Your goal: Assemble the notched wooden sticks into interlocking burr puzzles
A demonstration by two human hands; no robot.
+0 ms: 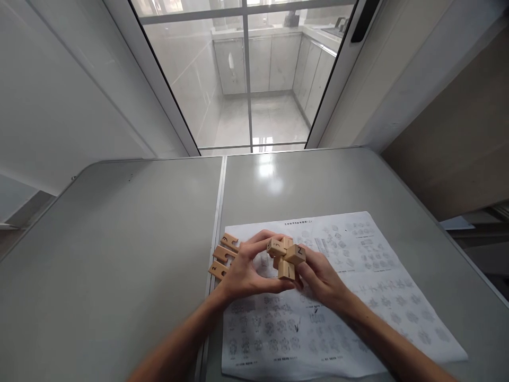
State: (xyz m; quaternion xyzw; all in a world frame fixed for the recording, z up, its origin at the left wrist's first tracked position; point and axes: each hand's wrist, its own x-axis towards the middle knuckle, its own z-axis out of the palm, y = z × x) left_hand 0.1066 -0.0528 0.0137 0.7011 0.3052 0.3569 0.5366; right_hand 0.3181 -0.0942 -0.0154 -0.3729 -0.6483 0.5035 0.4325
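Observation:
Several interlocked wooden blocks form a burr puzzle [287,258], held up above a printed sheet. My left hand [248,268] curves round its left side, thumb below and fingers above, closed on it. On the right, my right hand [322,276] grips the same puzzle, its fingertips partly hidden behind the blocks. Dark numbers mark some block ends. Loose notched wooden pieces [218,269] lie in a row to the left of my left hand, one numbered 2, partly covered by that hand.
A large paper sheet [382,297] with printed puzzle diagrams lies under my hands on the grey folding table [119,254]. A metal seam [221,193] divides the table. Beyond the far edge stands a glass door [248,79] with a kitchen behind it.

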